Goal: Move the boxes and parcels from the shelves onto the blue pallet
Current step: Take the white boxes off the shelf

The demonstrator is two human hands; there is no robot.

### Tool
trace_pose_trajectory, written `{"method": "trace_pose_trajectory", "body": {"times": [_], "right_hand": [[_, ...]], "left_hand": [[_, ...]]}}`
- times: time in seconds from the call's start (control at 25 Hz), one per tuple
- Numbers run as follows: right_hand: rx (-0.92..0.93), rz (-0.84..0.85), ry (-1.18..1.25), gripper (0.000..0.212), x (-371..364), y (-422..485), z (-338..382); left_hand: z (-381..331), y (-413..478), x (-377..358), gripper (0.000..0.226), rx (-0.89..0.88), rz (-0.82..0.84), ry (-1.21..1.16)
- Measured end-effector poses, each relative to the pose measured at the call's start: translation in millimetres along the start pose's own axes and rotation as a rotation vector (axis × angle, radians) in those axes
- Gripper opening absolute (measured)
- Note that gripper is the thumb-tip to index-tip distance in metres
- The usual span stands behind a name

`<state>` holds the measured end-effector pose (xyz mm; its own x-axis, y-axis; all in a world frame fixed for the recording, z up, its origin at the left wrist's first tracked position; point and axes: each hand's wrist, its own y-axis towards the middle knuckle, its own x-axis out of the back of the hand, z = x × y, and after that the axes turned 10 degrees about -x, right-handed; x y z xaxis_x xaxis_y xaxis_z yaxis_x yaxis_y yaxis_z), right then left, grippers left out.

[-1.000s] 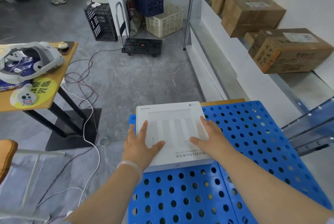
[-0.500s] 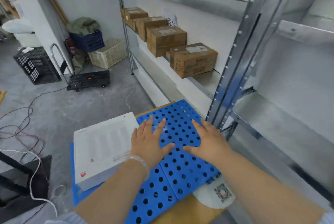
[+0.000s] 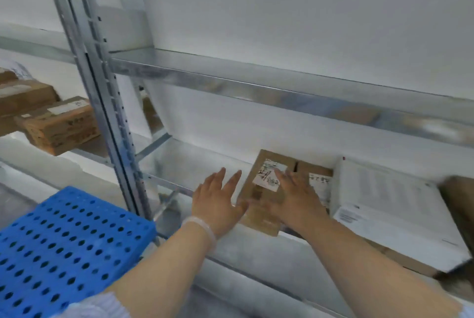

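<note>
A small brown cardboard parcel (image 3: 259, 197) with a white label lies on the metal shelf (image 3: 184, 163). My right hand (image 3: 295, 197) rests flat on top of it, fingers spread. Just left of the parcel, my left hand (image 3: 218, 202) is open, thumb near its left edge. A second brown parcel (image 3: 314, 171) lies behind it. A large white box (image 3: 389, 210) sits to the right on a flat brown box. The blue perforated pallet (image 3: 64, 248) is at the lower left, bare in view.
A slotted metal upright (image 3: 102, 102) stands between pallet and shelf bay. An upper shelf beam (image 3: 256, 89) crosses overhead. Several brown cartons (image 3: 59, 125) sit on the far left shelf. A dark brown box (image 3: 461, 202) shows at the right edge.
My view swung right from the pallet to the shelf. Both hands left the pallet, where the white box was set down, and reached the small brown parcel.
</note>
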<state>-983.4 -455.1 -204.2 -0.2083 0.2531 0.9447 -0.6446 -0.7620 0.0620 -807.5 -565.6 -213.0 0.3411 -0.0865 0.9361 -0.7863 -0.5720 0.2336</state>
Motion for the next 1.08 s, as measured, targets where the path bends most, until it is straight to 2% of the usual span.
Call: {"method": "trace_pose_trajectory", "body": {"times": [0.24,0.44,0.68,0.8,0.96,1.08], "right_hand": [[-0.193,-0.093,-0.004,0.084,46,-17,-122],[-0.435,-0.139,-0.021,0.076,78,-26,-199],[-0.624,-0.035,0.082,0.078,78,-30,-264],[-0.601,0.006,0.027,0.074,79,-23,-275],[-0.692,0.003,0.175,0.076,87,-12,-283],[-0.707,0.034,0.234,0.077,89,-6,-287]], "left_hand": [[-119,47,-44,0.073,-0.147,0.091,-0.105],[-179,86,-62,0.073,-0.246,0.24,-0.167],[-229,122,-90,0.073,-0.226,0.397,-0.219],[-232,130,-100,0.074,-0.196,0.409,-0.208],[-228,139,-103,0.078,-0.151,0.395,-0.276],[-228,150,-102,0.083,-0.043,0.42,-0.374]]}}
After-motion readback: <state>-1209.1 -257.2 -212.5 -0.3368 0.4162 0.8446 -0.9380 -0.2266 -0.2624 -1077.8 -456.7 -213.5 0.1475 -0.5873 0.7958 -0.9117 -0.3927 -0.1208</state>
